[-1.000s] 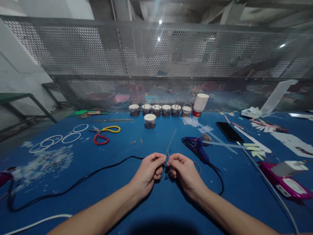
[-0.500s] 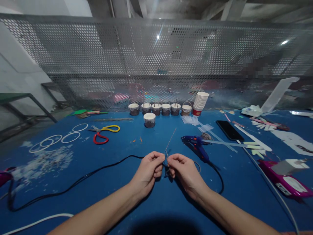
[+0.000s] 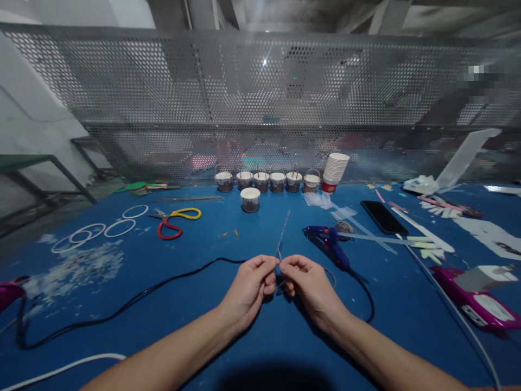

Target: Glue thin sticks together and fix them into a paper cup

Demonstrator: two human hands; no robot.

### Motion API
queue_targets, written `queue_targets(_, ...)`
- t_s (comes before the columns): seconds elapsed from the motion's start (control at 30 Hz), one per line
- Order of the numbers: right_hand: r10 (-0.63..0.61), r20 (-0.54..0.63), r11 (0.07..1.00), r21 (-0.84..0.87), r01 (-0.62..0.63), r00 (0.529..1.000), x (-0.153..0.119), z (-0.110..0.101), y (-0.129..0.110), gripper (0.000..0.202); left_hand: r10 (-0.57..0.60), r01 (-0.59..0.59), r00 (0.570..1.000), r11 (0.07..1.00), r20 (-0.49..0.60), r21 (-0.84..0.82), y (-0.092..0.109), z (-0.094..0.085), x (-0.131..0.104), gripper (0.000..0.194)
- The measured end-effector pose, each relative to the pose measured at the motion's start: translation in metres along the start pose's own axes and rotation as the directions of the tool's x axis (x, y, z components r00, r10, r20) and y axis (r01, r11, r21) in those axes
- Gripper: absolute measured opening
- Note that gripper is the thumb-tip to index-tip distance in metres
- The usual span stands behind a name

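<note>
Two bare hands in close: left hand (image 3: 251, 285), right hand (image 3: 309, 279), fingertips nearly touching, both apparently pinching a thin, greyish twisted strand (image 3: 282, 232), its free end jutting forward between them! A light, even pinch near the crossing should serve best here. There's room over the blue tabletop (image 3: 280, 339) between the forearms, but a black cable (image 3: 163, 285) runs to the left hand, a dark-blue glue gun (image 3: 336, 252) sits near the right, and a grey perforated screen (image 3: 260, 108) walls the far edge.

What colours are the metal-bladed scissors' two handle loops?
One yellow loop, one red loop; head view.
</note>
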State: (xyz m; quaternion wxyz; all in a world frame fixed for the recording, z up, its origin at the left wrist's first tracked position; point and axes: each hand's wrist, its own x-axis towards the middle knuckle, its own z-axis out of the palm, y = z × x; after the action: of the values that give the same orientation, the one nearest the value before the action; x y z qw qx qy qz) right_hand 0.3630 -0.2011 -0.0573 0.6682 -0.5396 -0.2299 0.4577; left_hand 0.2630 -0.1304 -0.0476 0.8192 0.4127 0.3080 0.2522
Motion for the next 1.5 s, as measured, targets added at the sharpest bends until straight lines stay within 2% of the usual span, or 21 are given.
queue_targets(0.57,-0.009,0.013,0.998,-0.055,0.01,1.0,-0.0006,-0.0003,0.003,0.025,0.028,-0.024,0.998,0.996,-0.057,0.084,-0.0023,-0.0017,-0.0006,0.024)
queue_targets(0.77,-0.015,0.011,0.998,-0.06,0.016,1.0,-0.0007,0.0005,0.0015,0.024,0.054,-0.051,0.996,0.998,-0.07,0.046,-0.0012,-0.0011,-0.0002,0.026)
queue_targets(1.03,-0.015,0.006,0.998,-0.063,0.015,1.0,0.0005,0.0001,0.004,0.024,0.012,-0.012,1.0,1.0,-0.018,0.0,-0.0008,0.0012,-0.0019,0.016)
queue_targets(1.27,-0.028,0.014,0.997,-0.065,0.028,1.0,0.0016,-0.0011,0.0074,0.022,0.044,-0.044,0.998,0.999,-0.042,0.021,-0.0051,0.0006,-0.0019,0.02)
queue_targets(1.5,-0.031,0.019,0.997,-0.063,0.032,0.999,0.0024,-0.0013,0.0091,0.023,0.027,-0.025,0.998,0.999,-0.051,0.047,-0.0046,0.0002,-0.0025,0.022)
